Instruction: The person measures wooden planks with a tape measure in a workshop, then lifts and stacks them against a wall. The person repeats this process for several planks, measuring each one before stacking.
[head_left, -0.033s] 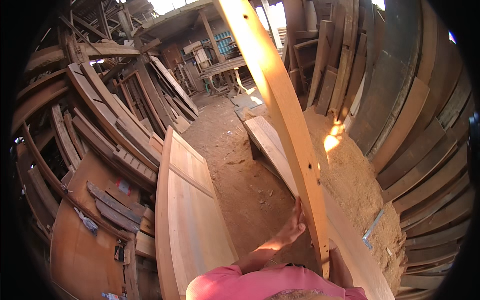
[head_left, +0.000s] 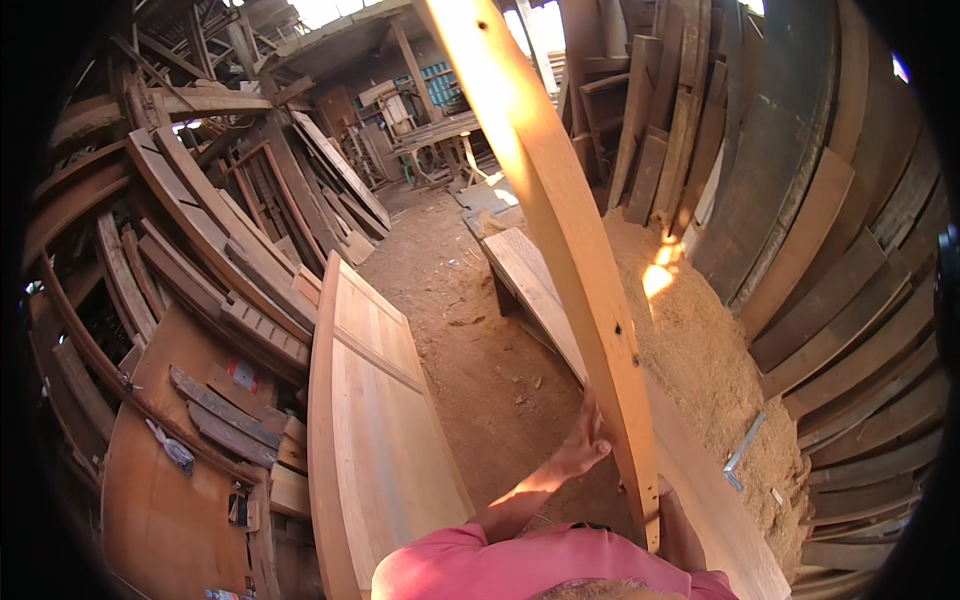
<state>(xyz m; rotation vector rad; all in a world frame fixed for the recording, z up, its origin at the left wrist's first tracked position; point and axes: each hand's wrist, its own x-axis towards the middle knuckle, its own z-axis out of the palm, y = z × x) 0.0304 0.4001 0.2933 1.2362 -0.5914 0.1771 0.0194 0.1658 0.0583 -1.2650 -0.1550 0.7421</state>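
Observation:
A long wooden plank [head_left: 580, 250] with several dark holes rises from close to my body toward the top of the view. Its upper part glows in bright sunlight. On its left side, my left hand [head_left: 583, 440] holds the plank, the fingers running up along and partly behind it and the thumb showing. Lower down, my right hand [head_left: 664, 495] is at the plank's near end. The plank covers most of that hand, though a fingertip shows at its left edge. Beneath lies a wide board [head_left: 690, 470] on a support.
A pale panelled wooden door [head_left: 375, 400] lies to my left. An L-shaped metal square [head_left: 742, 455] rests on the sawdust heap [head_left: 690, 340] at right. Stacked boards [head_left: 800, 200] line the right wall, and timber [head_left: 210, 240] leans at left. A workbench [head_left: 435, 135] stands far back.
The whole view has shifted very slightly. Both hands stay on the plank in nearly the same places.

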